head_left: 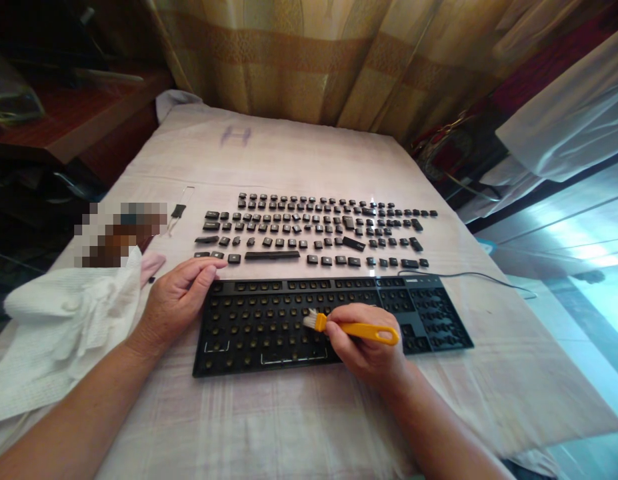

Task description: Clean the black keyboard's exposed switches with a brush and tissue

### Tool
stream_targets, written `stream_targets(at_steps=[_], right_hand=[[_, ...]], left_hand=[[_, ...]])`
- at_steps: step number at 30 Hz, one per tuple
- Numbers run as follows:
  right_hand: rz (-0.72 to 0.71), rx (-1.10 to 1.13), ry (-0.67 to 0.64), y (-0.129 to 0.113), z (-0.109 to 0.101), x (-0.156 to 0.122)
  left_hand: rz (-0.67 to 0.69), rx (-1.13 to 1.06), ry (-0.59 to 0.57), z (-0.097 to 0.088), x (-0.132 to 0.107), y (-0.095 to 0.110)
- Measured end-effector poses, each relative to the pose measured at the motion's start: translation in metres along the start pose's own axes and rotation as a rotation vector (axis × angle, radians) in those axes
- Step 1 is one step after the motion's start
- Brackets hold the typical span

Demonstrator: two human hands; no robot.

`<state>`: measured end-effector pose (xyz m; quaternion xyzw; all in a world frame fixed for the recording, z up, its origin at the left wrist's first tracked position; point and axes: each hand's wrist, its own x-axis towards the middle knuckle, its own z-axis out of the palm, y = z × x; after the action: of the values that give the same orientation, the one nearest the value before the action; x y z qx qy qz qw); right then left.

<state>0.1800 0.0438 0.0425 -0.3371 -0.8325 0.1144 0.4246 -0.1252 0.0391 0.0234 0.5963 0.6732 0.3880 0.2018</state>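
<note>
A black keyboard (439,320) with all its keycaps off lies on a cloth-covered table (299,153). My right hand (363,343) is closed round a small orange-handled brush (369,330), its white bristles resting on the bare key sockets near the middle. My left hand (176,300) rests at the keyboard's upper left corner, thumb stretched along the top edge and fingers loosely curled, holding nothing. Several black keycaps (313,227) are laid out in rows on the cloth beyond the keyboard.
A crumpled white towel (59,320) lies at the left, with a pink cloth (151,265) beside it. A wire keycap puller (179,210) sits left of the keycaps. The keyboard cable (489,277) trails right. Curtains (313,60) hang behind.
</note>
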Motion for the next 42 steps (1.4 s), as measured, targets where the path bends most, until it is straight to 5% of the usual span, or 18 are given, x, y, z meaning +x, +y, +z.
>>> stream_targets(at_steps=[34, 42], right_hand=[[-0.086, 0.102, -0.136, -0.004, -0.001, -0.006], [0.012, 0.085, -0.038, 0.004, -0.011, -0.003]], left_hand=[[0.051, 0.023, 0.008, 0.002, 0.000, 0.002], [0.063, 0.008, 0.013, 0.002, 0.000, -0.001]])
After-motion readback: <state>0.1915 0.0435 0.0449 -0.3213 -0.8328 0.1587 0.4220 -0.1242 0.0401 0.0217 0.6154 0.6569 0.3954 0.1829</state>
